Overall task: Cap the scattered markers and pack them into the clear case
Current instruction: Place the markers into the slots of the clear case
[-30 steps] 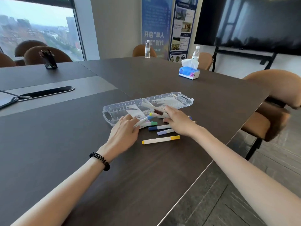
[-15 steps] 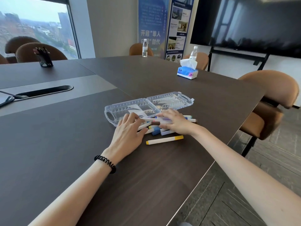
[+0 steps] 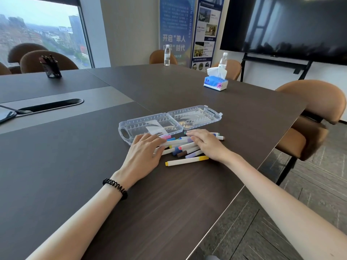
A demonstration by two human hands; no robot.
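1. Markers (image 3: 180, 145): a loose pile lies on the table (image 3: 169, 194), under and between both sets of fingers, just short of the open clear case (image 3: 124, 132). No marker is visible in the case.
2. Left hand (image 3: 145, 151): fingers are straight and close together, flat on the barrels' left ends. Right hand (image 3: 204, 145): the same on the right ends. Neither pinches anything.
3. Yellow marker (image 3: 186, 161): lies alone, just nearer than the fingers.
4. Step, judged: herding the pile parallel. Press lightly, sweep both hands inward, draw in the yellow stray, and check that the caps are seated; I cannot tell from here.
5. One second ago, the right hand held a brown-capped marker at the case edge and the left pinched a barrel. Now both lie flat and the pile is tighter.
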